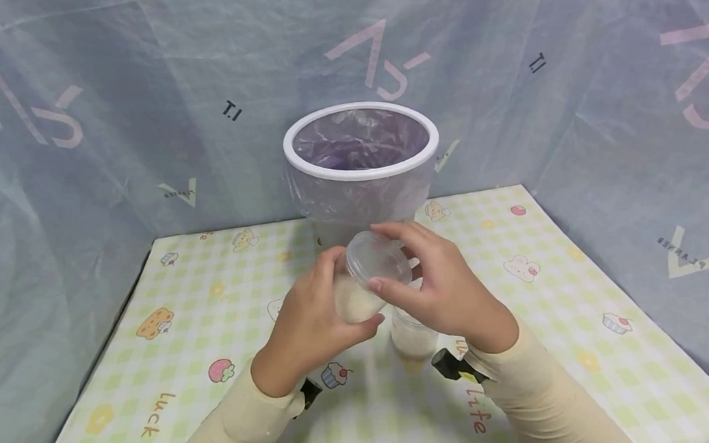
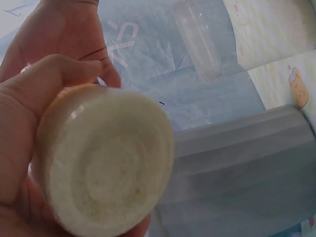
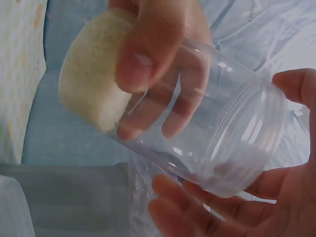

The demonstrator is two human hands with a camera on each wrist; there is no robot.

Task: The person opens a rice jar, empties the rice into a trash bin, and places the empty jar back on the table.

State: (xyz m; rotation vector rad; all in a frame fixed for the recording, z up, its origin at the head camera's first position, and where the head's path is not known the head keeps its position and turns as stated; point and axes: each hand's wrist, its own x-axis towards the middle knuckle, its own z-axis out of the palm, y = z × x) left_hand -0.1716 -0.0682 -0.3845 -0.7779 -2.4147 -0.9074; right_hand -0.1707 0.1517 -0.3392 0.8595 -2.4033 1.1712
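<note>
A clear plastic jar [image 3: 190,113] is held up over the table, tilted, with pale, rice-like grains [image 3: 94,74] packed at its bottom end. My left hand [image 1: 311,310] grips the jar round its body, thumb on the near side. In the left wrist view the jar's base [image 2: 111,168] faces the camera. My right hand [image 1: 448,287] holds the clear round lid [image 1: 380,257] at the jar's top end, thumb and fingers on opposite sides of its rim. A second clear jar [image 1: 413,337] with white contents stands on the table below the right hand, partly hidden by it.
A waste bin with a white rim [image 1: 363,173] and a clear bag liner stands at the back of the table, just beyond the hands. A green-checked cloth [image 1: 215,341] with cartoon prints covers the table. Blue-grey sheeting [image 1: 107,129] hangs behind and at both sides.
</note>
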